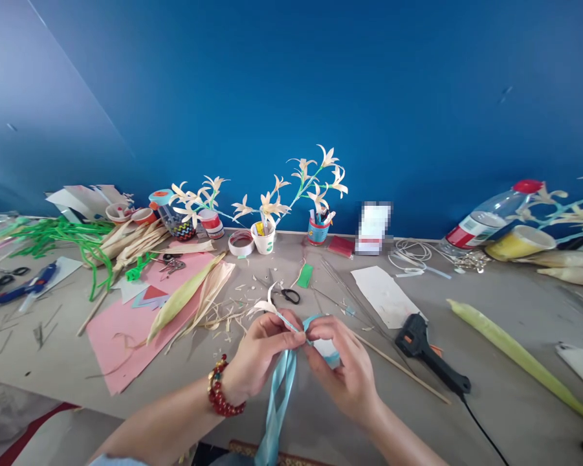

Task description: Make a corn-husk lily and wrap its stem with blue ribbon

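Close to the table's front edge, my left hand point(266, 346) pinches the stem of a pale handmade flower point(266, 303), whose petals stick out above the fingers. The stem is wrapped in light blue. My right hand point(342, 362) has its fingertips closed on a light blue ribbon point(280, 395), right beside the left fingertips. Long ends of this ribbon hang down between my wrists past the table edge. Just beyond the hands lie black-handled scissors point(290, 296) among pale scraps. Fingers partly hide where ribbon and stem meet.
Finished flowers stand in a white cup point(263, 239) at the back. A black glue gun point(429, 353) with its cable lies to the right, near a wooden stick point(402, 369) and a green husk point(514, 353). Pink paper point(121, 343) and husks lie left. A plastic bottle point(490, 217) leans back right.
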The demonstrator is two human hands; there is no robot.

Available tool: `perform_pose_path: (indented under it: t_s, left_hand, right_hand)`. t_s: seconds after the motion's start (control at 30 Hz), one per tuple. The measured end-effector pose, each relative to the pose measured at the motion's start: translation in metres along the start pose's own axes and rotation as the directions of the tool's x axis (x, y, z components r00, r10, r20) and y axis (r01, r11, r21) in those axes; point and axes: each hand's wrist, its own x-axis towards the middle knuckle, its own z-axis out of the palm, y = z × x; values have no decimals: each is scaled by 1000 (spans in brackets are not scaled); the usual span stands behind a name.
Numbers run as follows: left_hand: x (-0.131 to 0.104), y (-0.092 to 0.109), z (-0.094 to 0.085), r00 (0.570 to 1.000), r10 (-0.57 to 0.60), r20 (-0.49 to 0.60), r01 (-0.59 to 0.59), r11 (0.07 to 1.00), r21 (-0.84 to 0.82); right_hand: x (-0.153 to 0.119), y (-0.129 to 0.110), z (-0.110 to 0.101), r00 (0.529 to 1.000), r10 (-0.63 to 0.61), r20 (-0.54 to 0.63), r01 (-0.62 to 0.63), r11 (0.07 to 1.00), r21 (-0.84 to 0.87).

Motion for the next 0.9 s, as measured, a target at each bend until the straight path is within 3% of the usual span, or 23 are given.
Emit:
perform_pose_path:
  t_s: [0.27,0.4,0.63,0.9]
  left_hand:
    - [-1,2,-1,998,47,39,-53,985,166]
    - [-3,5,-1,993,102,67,-117,950,289]
    - [-8,11,0,955,264,137,-297,803,517]
    - [-5,11,-6,935,227,273,-349,726,592]
  right_hand:
    - [-3,-2,4,995,90,-33,-86,990,115]
    - [-4,-3,4,971,239,26,-236,928,290]
    - [-2,-2,3,863,458,214,-486,633,603]
    - [5,0,-3,700,514,495,-657,192,729]
